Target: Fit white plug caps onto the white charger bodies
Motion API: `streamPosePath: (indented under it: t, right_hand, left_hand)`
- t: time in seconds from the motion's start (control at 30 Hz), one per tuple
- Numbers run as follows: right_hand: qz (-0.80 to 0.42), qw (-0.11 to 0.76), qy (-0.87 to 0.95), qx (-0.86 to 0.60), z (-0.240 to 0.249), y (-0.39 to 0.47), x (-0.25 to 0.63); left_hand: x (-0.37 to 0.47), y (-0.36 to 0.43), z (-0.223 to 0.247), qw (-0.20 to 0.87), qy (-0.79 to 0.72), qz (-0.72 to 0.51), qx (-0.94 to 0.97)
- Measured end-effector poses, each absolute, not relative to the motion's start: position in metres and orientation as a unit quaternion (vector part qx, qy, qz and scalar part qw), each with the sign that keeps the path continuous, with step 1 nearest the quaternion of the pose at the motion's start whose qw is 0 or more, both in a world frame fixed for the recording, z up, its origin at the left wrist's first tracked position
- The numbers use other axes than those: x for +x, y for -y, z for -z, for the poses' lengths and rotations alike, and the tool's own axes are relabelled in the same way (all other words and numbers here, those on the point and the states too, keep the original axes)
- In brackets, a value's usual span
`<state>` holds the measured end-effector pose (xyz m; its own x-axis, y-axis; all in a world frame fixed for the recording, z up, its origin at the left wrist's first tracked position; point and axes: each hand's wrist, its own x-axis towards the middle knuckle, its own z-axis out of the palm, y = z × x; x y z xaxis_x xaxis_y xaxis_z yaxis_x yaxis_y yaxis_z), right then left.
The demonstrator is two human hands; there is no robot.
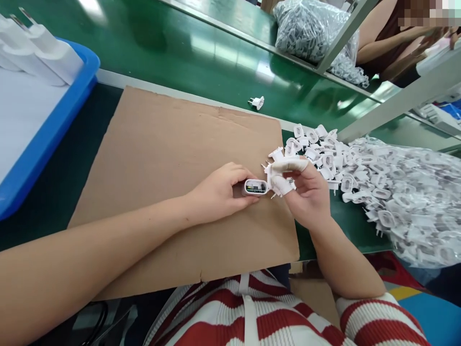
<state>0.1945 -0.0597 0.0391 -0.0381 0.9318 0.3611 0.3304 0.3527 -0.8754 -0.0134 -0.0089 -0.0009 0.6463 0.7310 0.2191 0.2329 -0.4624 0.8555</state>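
Observation:
My left hand (226,190) grips a white charger housing (256,187) between thumb and fingers. Its oval open end faces me and shows a green circuit board inside. Close beside it, my right hand (304,187), with white covers on the thumb and a finger, pinches a white plug cap (268,170) with metal pins. The cap is right at the housing's right edge; whether they touch I cannot tell. Under both hands lies a brown cardboard sheet (173,154). A heap of loose white plug caps (327,158) spreads just beyond my right hand.
A clear plastic bag (425,197) of plug caps spills out at the right. One plug cap (258,102) lies alone on the green bench. At the left stands a blue tray (81,91) with white chargers (46,48). Another filled bag (309,33) and a person (389,43) are across the bench.

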Motion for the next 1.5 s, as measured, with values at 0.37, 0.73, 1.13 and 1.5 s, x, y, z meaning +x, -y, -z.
streamPosePath:
  t: [0.37, 0.73, 1.13, 1.5]
  right_hand:
    - [-0.055, 0.357, 0.828, -0.429, -0.035, 0.064, 0.194]
    - [-0.043, 0.320, 0.808, -0.493, -0.037, 0.067, 0.182]
    - [-0.041, 0.276, 0.821, -0.497, -0.043, 0.063, 0.183]
    - [0.025, 0.293, 0.795, -0.531, -0.030, 0.070, 0.178]
  left_hand:
    - [-0.013, 0.007, -0.001, 0.428, -0.294, -0.295, 0.802]
    - [-0.011, 0.007, 0.000, 0.436, -0.304, -0.286, 0.798]
    - [-0.012, 0.010, -0.003, 0.446, -0.317, -0.287, 0.786]
    - [-0.007, 0.016, 0.000, 0.404, -0.350, -0.309, 0.787]
